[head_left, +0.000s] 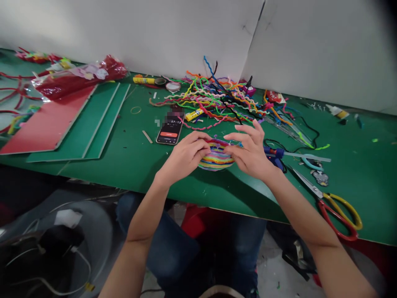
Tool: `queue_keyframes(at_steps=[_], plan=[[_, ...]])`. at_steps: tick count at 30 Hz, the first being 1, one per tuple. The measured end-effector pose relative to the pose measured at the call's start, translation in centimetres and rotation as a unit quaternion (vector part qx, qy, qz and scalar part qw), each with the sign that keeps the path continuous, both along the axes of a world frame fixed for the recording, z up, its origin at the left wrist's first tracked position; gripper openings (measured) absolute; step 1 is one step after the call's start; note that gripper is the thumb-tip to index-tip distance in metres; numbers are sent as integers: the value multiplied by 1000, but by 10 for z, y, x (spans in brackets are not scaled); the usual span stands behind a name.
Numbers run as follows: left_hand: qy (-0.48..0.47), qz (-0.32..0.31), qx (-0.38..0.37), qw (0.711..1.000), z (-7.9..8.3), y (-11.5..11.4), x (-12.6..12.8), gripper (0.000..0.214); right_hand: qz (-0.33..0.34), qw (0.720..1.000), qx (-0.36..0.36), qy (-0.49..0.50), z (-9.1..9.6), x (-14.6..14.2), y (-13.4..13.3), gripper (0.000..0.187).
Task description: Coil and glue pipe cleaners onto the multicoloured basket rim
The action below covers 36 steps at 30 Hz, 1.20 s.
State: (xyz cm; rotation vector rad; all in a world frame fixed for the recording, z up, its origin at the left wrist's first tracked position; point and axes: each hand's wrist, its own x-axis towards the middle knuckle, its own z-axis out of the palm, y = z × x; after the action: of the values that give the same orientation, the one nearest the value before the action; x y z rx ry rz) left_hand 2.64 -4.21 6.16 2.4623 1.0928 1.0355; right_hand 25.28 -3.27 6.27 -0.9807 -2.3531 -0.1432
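Between my hands, above the front of the green table, is a rounded piece made of rows of multicoloured pipe cleaners (216, 158). My left hand (192, 150) grips its left side, fingers curled and thumb against the rows. At the right side, my right hand (248, 150) pinches the piece between thumb and a finger, its other fingers raised apart. A small purple bit (216, 137) sticks up at the top edge. Just right of my right hand lies a blue hot glue gun (274, 153) with a glue stick in its back.
Loose pipe cleaners (214, 97) lie heaped at the back. A phone (170, 127) shows a timer. Red-and-yellow scissors (325, 203) lie open at the right, near small pliers-like handles (312, 161). Red (46, 122) and green boards (107, 120) and a wrapped bouquet (82, 78) occupy the left.
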Motion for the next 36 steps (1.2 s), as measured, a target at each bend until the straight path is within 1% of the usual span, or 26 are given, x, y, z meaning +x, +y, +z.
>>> queue_keyframes(at_steps=[2, 4, 6, 9, 11, 14, 16, 19, 21, 23, 25, 28, 30, 32, 34, 36], plan=[[-4, -6, -4, 1000, 1, 1, -3, 14, 27, 1000, 2, -3, 2, 2, 0, 20], [-13, -13, -9, 1000, 1, 3, -6, 14, 39, 999, 11, 13, 2, 7, -1, 17], [-22, -16, -13, 1000, 1, 6, -11, 13, 29, 997, 31, 61, 0, 12, -3, 20], [-32, -10, -14, 999, 0, 12, -17, 12, -15, 983, 46, 175, -7, 18, -4, 25], [-36, -7, -10, 999, -2, 14, -18, 12, -44, 970, 23, 236, -13, 19, -3, 26], [-41, -3, -12, 999, -5, 17, -18, 13, -54, 960, -40, 271, -26, 14, 0, 31], [-45, 4, -17, 999, -7, 18, -17, 16, -38, 959, -81, 268, -36, 8, 0, 42], [-30, 7, -25, 999, -10, 20, -17, 21, -39, 952, -140, 270, -55, 0, -3, 67], [-9, -9, -33, 999, -12, 21, -17, 22, -53, 935, -185, 298, -69, -5, -4, 79], [1, -27, -35, 999, -15, 23, -18, 24, -45, 910, -235, 338, -81, -8, -4, 82], [-11, -36, -31, 999, -18, 24, -17, 24, -19, 885, -281, 371, -88, -11, -4, 81], [-53, -45, -31, 997, -22, 24, -15, 18, -3, 861, -314, 400, -92, -11, -3, 83], [-85, -58, -39, 994, -22, 22, -14, 17, -1, 845, -327, 423, -92, -10, -4, 90], [-110, -84, -54, 989, -19, 19, -12, 17, 27, 817, -355, 454, -92, -9, -5, 103], [-116, -111, -62, 985, -15, 15, -9, 19, 67, 783, -384, 485, -93, -8, -6, 113], [-101, -107, -45, 988, -11, 10, -5, 20, 85, 758, -395, 512, -94, -8, -7, 117]])
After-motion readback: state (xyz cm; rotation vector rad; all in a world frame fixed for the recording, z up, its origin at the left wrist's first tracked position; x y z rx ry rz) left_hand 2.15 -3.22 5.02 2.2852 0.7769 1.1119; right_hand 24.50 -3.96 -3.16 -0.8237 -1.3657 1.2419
